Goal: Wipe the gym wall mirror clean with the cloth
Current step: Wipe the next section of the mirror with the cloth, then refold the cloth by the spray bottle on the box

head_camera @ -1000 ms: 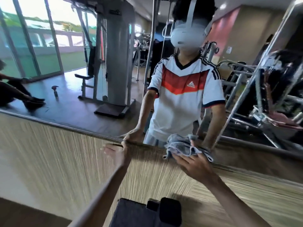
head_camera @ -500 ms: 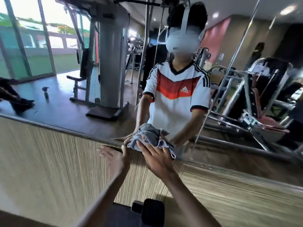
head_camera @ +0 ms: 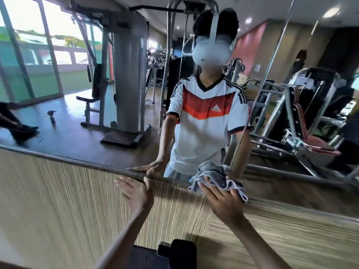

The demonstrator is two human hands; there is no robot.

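Note:
The wall mirror (head_camera: 81, 136) fills the upper half of the view and reflects me and the gym. Its metal bottom edge (head_camera: 77, 164) runs across the middle, sloping down to the right. A crumpled grey cloth (head_camera: 217, 176) lies against the mirror's lower edge. My right hand (head_camera: 223, 199) presses on the cloth with spread fingers. My left hand (head_camera: 136, 191) rests flat on the striped wall panel, with its thumb touching the mirror's bottom edge. A vertical seam (head_camera: 258, 94) between two mirror panes rises just right of the cloth.
Below the mirror is a striped wood-look wall panel (head_camera: 48, 206). A dark device (head_camera: 180, 253) hangs at my chest at the bottom. The mirror reflects a weight machine (head_camera: 124, 74), a bench machine (head_camera: 303, 123) and a seated person's legs (head_camera: 13, 123).
My right hand and the cloth swept left along the mirror's lower edge toward my left hand, then back to the right. My left hand stayed put at the edge.

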